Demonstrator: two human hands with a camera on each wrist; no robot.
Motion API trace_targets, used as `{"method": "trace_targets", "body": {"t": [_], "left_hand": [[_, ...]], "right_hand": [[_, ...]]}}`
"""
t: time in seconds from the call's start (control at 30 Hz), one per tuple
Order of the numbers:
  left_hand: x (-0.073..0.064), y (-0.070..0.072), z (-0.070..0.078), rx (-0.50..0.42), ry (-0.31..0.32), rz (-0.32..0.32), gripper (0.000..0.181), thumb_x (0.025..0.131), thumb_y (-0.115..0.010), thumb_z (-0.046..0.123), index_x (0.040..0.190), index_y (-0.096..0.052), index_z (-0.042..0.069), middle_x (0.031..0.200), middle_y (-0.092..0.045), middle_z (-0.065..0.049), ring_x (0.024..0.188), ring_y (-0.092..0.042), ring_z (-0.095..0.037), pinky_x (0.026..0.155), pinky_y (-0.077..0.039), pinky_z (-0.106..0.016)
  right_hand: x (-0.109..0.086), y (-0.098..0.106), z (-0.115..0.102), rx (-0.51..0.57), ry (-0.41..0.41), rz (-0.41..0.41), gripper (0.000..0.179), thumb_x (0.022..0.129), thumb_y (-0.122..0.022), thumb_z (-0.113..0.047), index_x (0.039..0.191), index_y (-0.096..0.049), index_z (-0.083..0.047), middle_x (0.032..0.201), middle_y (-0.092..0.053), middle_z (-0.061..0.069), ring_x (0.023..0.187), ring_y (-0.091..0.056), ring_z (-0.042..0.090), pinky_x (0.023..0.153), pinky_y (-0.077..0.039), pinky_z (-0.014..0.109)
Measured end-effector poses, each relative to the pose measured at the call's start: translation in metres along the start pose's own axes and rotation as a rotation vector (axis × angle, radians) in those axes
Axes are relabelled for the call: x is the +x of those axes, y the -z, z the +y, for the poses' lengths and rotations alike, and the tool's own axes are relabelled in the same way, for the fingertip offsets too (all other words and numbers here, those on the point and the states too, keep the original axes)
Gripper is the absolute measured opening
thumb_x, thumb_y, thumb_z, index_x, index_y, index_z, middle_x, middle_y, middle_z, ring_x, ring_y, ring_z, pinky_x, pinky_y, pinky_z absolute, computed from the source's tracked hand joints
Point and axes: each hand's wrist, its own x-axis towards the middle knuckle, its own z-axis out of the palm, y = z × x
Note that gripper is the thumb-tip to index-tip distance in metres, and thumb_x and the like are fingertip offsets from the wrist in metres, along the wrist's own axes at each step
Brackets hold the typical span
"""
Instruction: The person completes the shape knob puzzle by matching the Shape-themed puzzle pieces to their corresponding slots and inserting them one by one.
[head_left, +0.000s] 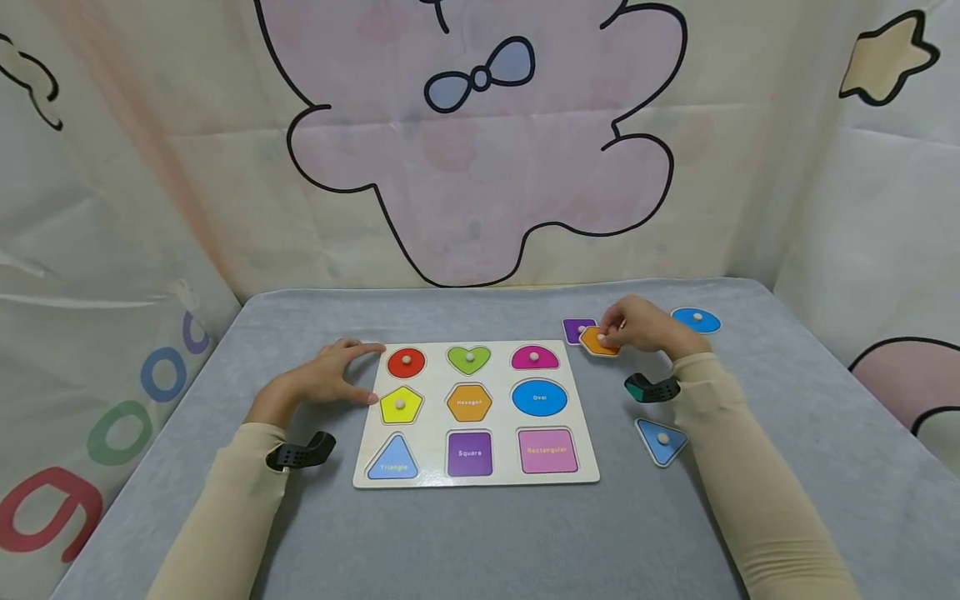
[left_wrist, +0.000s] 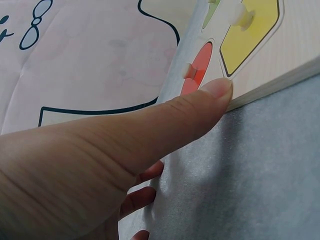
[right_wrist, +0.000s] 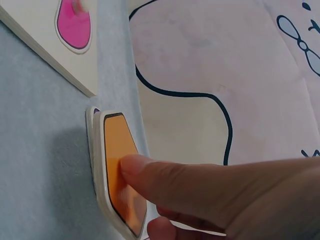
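A white wooden shape-puzzle board lies on the table. Knobbed red circle, green heart, magenta semicircle and yellow pentagon pieces sit in it. My left hand is at the board's left edge, fingers extended, its thumb against the rim beside the pentagon. Off the far right corner, my right hand pinches the knob of an orange hexagon piece. That piece overlaps a purple square piece. In the right wrist view, fingers hide the knob of the hexagon.
A blue oval piece lies beyond the right wrist, and a blue triangle piece lies beside the right forearm. Printed recesses on the board include Hexagon and Square. A patterned curtain stands behind the grey cloth-covered table.
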Motion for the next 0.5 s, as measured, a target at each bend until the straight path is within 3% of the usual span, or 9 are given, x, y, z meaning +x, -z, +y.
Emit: {"method": "trace_targets", "body": {"t": [0.5], "left_hand": [[-0.001, 0.001, 0.001, -0.002, 0.020, -0.004, 0.090, 0.081, -0.082, 0.042, 0.156, -0.038, 0.020, 0.162, -0.022, -0.027, 0.143, -0.022, -0.052, 0.110, -0.031, -0.076]], "right_hand": [[0.004, -0.013, -0.022, 0.006, 0.095, 0.020, 0.010, 0.093, -0.073, -0.010, 0.094, -0.073, -0.001, 0.083, -0.062, 0.010, 0.082, -0.052, 0.023, 0.065, -0.046, 0.025]]}}
